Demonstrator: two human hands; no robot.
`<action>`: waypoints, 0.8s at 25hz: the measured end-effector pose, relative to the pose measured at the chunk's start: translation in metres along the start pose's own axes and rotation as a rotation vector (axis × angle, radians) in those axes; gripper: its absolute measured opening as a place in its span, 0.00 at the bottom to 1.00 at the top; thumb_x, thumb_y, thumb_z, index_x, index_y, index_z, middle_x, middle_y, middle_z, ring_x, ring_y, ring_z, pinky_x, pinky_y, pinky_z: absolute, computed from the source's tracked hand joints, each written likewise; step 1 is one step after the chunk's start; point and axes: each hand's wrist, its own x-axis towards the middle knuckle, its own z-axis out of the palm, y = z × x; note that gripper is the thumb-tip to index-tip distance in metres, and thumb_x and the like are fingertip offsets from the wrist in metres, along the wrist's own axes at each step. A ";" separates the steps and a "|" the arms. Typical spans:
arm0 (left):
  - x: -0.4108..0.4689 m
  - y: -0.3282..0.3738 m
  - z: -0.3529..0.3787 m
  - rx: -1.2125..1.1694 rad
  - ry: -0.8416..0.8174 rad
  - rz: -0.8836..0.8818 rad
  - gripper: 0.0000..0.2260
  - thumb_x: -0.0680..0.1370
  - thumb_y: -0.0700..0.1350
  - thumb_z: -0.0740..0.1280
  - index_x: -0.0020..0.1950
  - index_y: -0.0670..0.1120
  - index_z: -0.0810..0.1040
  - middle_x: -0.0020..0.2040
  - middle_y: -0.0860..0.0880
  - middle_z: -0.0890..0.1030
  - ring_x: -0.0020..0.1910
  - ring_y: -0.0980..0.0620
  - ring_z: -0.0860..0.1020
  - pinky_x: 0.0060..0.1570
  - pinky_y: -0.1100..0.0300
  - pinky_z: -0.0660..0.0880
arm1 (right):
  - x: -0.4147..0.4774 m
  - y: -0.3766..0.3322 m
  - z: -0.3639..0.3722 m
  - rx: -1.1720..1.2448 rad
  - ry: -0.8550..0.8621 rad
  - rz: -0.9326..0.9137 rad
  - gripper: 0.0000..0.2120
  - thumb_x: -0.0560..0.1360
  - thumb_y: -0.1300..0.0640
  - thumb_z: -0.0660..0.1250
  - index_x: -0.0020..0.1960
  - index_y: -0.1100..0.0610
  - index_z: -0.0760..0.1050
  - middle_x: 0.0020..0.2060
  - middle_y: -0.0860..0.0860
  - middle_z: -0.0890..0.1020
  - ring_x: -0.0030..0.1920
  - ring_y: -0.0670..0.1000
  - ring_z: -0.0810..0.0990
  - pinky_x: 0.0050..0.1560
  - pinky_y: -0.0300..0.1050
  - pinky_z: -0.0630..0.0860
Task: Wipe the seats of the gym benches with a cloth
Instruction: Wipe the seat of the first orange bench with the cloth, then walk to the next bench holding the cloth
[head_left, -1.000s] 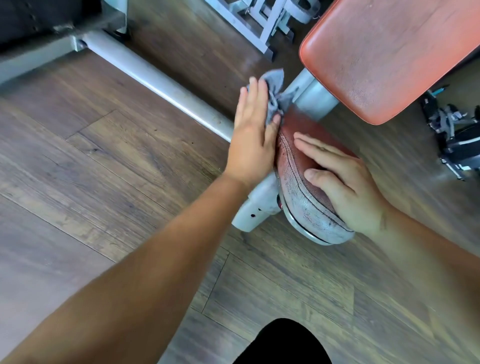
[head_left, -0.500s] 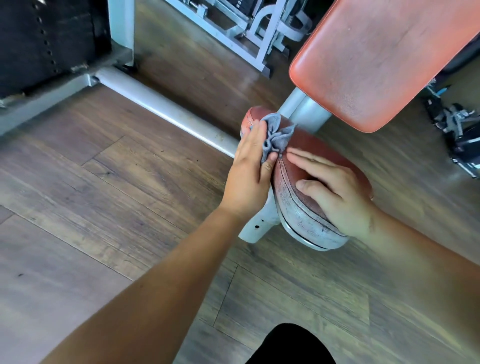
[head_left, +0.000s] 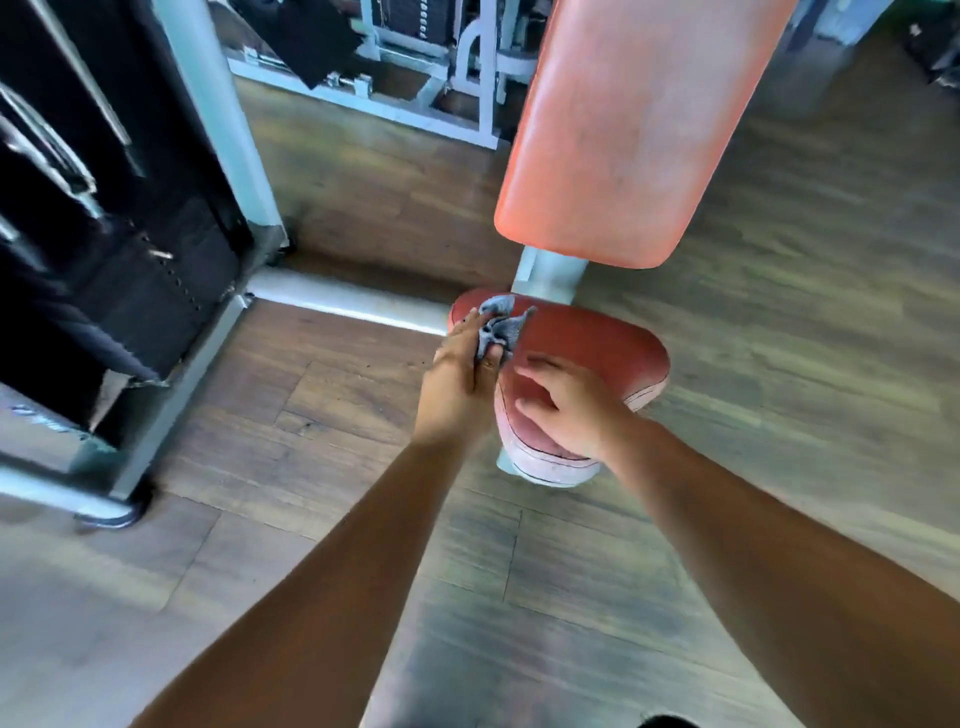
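Here, left grip (head_left: 458, 374) pinched the bunched cloth (head_left: 498, 330) against the far-left edge of the seat (head_left: 597, 343) to scrub; right grip (head_left: 571, 410), relaxed and empty, pressed its near end, likely steadying it.

Bare wooden floor (head_left: 779, 364) lies open right of the seat (head_left: 587, 338), while the backrest pad (head_left: 623, 130) overhangs its far end and a grey floor rail (head_left: 353, 306) meets its left side.

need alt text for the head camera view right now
A person's left hand holds a grey cloth against a worn red bench seat, while the right hand rests on the seat. An orange backrest rises behind, above a wood floor.
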 end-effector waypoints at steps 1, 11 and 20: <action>-0.007 0.026 -0.013 0.026 -0.007 -0.035 0.15 0.85 0.46 0.61 0.71 0.48 0.76 0.64 0.44 0.83 0.62 0.42 0.79 0.50 0.59 0.69 | -0.009 -0.014 -0.017 0.133 0.048 0.074 0.21 0.80 0.52 0.67 0.72 0.53 0.75 0.72 0.52 0.76 0.73 0.54 0.74 0.76 0.49 0.67; -0.100 0.271 -0.105 -0.165 -0.087 -0.290 0.11 0.81 0.56 0.64 0.46 0.50 0.78 0.36 0.50 0.82 0.36 0.48 0.79 0.41 0.50 0.78 | -0.160 -0.169 -0.206 1.278 0.346 0.344 0.07 0.82 0.57 0.63 0.56 0.51 0.79 0.46 0.48 0.83 0.45 0.39 0.81 0.50 0.34 0.75; -0.162 0.362 -0.109 -0.423 -0.502 -0.370 0.31 0.75 0.70 0.59 0.65 0.50 0.82 0.59 0.49 0.86 0.60 0.52 0.83 0.67 0.47 0.76 | -0.263 -0.186 -0.260 1.090 0.690 0.563 0.10 0.73 0.39 0.67 0.48 0.44 0.74 0.39 0.50 0.85 0.42 0.56 0.86 0.46 0.61 0.84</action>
